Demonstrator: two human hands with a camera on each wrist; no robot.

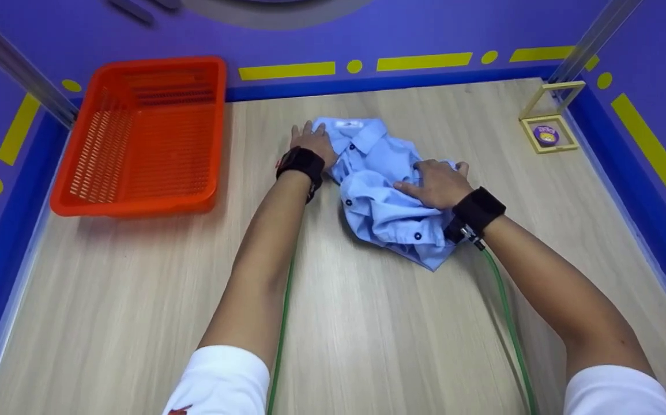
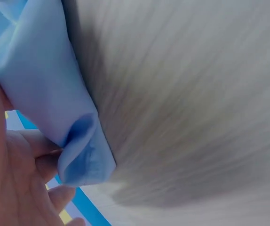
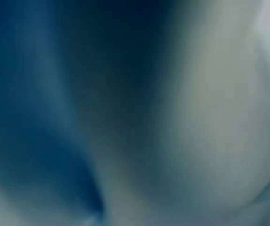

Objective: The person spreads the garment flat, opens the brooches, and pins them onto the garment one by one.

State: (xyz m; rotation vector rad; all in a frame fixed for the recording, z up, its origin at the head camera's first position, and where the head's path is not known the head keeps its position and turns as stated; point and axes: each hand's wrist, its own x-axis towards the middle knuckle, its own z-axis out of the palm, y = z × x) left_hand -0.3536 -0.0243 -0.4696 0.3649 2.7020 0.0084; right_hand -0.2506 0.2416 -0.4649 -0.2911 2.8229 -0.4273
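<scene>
A crumpled light-blue button-up shirt (image 1: pixel 376 190) with dark buttons lies on the wooden tabletop. At its upper left edge, by the collar, is my left hand (image 1: pixel 314 144), fingers spread. The left wrist view has a fold of the shirt (image 2: pixel 45 70) passing between the thumb and loosely bent fingers (image 2: pixel 62 197) of that hand. On the right side of the shirt rests my right hand (image 1: pixel 439 184), thumb extended to the left over the cloth. Some of its fingertips are hidden. Blurred shirt cloth (image 3: pixel 22 117) fills much of the right wrist view.
An orange plastic basket (image 1: pixel 215 132) stands at the back left. At the back right sits a small wooden frame (image 1: pixel 557 148) with its lid raised and a round purple-yellow piece (image 1: pixel 546 135) inside. Blue-purple walls (image 1: pixel 425 34) enclose the back and sides. A green cable (image 1: pixel 508 311) trails from the right wrist.
</scene>
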